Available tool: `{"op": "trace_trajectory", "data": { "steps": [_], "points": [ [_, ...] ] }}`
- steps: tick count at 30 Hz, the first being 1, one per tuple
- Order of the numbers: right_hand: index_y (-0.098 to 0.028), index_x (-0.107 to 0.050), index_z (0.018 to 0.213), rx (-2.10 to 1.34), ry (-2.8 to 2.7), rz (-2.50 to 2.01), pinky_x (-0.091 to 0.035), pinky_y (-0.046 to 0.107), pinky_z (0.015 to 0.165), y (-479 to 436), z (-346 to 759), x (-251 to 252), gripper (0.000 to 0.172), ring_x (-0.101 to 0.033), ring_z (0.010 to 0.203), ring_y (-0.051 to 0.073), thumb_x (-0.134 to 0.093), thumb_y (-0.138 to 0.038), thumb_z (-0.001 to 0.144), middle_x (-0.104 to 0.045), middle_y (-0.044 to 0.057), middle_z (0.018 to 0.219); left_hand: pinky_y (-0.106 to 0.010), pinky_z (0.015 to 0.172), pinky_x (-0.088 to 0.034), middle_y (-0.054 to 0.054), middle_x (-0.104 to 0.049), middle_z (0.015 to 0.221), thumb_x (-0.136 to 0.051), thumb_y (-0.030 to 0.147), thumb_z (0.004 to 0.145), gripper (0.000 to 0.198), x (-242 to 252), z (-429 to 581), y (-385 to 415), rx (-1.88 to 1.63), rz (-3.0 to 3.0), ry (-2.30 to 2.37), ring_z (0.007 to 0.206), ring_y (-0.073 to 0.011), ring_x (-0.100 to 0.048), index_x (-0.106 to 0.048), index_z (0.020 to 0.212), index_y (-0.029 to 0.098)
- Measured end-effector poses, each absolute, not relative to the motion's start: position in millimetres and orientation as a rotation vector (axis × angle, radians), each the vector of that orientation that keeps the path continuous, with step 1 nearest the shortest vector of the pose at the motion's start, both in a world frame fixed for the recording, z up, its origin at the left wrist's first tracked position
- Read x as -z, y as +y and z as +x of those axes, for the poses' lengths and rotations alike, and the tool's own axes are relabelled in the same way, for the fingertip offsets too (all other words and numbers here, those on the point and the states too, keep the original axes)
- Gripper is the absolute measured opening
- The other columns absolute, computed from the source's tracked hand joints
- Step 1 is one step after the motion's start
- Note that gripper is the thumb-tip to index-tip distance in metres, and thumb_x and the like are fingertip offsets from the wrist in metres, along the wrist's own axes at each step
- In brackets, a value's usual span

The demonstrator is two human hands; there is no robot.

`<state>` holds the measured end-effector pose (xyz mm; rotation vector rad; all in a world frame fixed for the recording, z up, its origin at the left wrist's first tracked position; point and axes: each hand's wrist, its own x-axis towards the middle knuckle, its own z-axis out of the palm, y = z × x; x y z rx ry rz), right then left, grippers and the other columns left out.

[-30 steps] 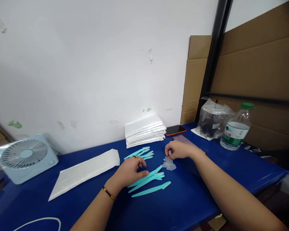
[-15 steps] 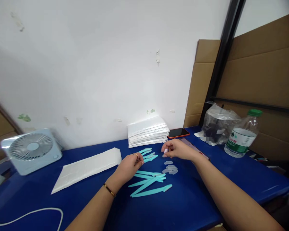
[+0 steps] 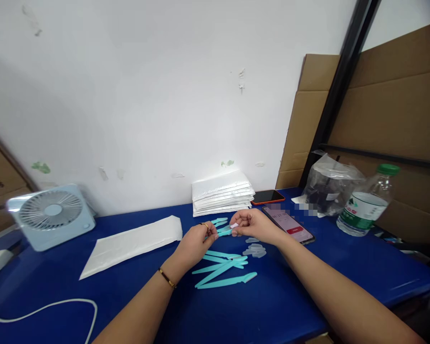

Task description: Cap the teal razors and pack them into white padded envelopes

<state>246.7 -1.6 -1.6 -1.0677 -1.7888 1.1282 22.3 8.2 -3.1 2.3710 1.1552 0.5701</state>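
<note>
One white cable [image 3: 57, 303] curls across the near left of a blue table [image 3: 279, 306], with a pale blue fan [image 3: 52, 210] standing beyond it. To its right, a white envelope [image 3: 132, 243] lies flat, slanting toward a person's left hand [image 3: 197, 241], which wears a ring and a bracelet at the wrist and is closed around the handle of a turquoise tool [image 3: 224, 233]. Several loose turquoise tools [image 3: 222, 281] lie crossed on the table on the near side of the hands, and others show just behind them, below a stack of white envelopes [image 3: 222, 193] by the wall. At the held tool's right end, the right hand [image 3: 254, 225] pinches a small whitish piece [image 3: 234, 226] in a narrow grip; whether it sits over the tip cannot be told. Small translucent pieces [image 3: 256, 251] lie just below that hand. Farther right are an orange-edged phone [image 3: 268, 197], a second phone [image 3: 290, 225] with its screen lit, a clear plastic bag [image 3: 331, 184] and a green-capped bottle [image 3: 363, 208].
</note>
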Motion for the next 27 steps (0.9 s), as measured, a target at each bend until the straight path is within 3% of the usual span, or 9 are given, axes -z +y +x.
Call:
{"op": "trace_trajectory", "data": {
  "steps": [4, 7, 13, 19, 27],
  "points": [
    [-0.015, -0.062, 0.092, -0.764, -1.881, -1.226, -0.046, 0.024, 0.059, 1.9, 254.9, 0.3, 0.03, -0.061, 0.066, 0.015, -0.065, -0.036, 0.069, -0.066, 0.004, 0.075, -0.028, 0.076, -0.04, -0.003, -0.061, 0.094, -0.048, 0.029, 0.082, 0.019, 2.6, 18.9, 13.0, -0.673, 2.433, 1.322, 0.089, -0.0183, -0.053, -0.057, 0.096, 0.021],
    [-0.017, -0.066, 0.08, -0.531, -2.034, -1.369, -0.042, 0.023, 0.057, 2.8, 277.0, -6.3, 0.02, -0.056, 0.064, 0.014, -0.062, -0.034, 0.072, -0.064, 0.003, 0.075, -0.03, 0.081, -0.039, -0.004, -0.059, 0.101, -0.054, 0.032, 0.077, 0.022, 0.2, 14.4, 12.5, -0.58, 2.484, 1.264, 0.095, -0.0204, -0.052, -0.06, 0.096, 0.022],
    [-0.019, -0.067, 0.068, -0.776, -2.308, -1.592, -0.036, 0.022, 0.048, 0.4, 296.6, -7.0, 0.011, -0.054, 0.057, 0.014, -0.069, -0.027, 0.061, -0.063, 0.001, 0.064, -0.024, 0.066, -0.039, 0.0, -0.061, 0.084, -0.058, 0.031, 0.073, 0.011, 1.8, 14.2, 5.6, -0.296, 2.443, 1.056, 0.079, -0.0152, -0.054, -0.064, 0.076, 0.022],
    [-0.017, -0.063, 0.074, -0.755, -2.236, -1.489, -0.038, 0.022, 0.05, -1.0, 285.9, -5.6, 0.01, -0.054, 0.059, 0.014, -0.06, -0.026, 0.069, -0.063, 0.001, 0.066, -0.023, 0.055, -0.035, 0.001, -0.06, 0.071, -0.049, 0.033, 0.079, 0.016, 5.1, 13.8, 11.4, -0.398, 2.342, 1.196, 0.063, -0.0128, -0.052, -0.058, 0.08, 0.02],
    [-0.017, -0.064, 0.078, -0.731, -2.223, -1.315, -0.039, 0.022, 0.054, -7.5, 275.0, -14.4, 0.013, -0.054, 0.063, 0.013, -0.056, -0.027, 0.075, -0.063, 0.001, 0.07, -0.022, 0.055, -0.035, 0.0, -0.06, 0.071, -0.048, 0.031, 0.08, 0.014, 0.9, 13.4, 13.2, -0.465, 2.354, 1.236, 0.065, -0.0131, -0.053, -0.057, 0.078, 0.02]
  ]
}}
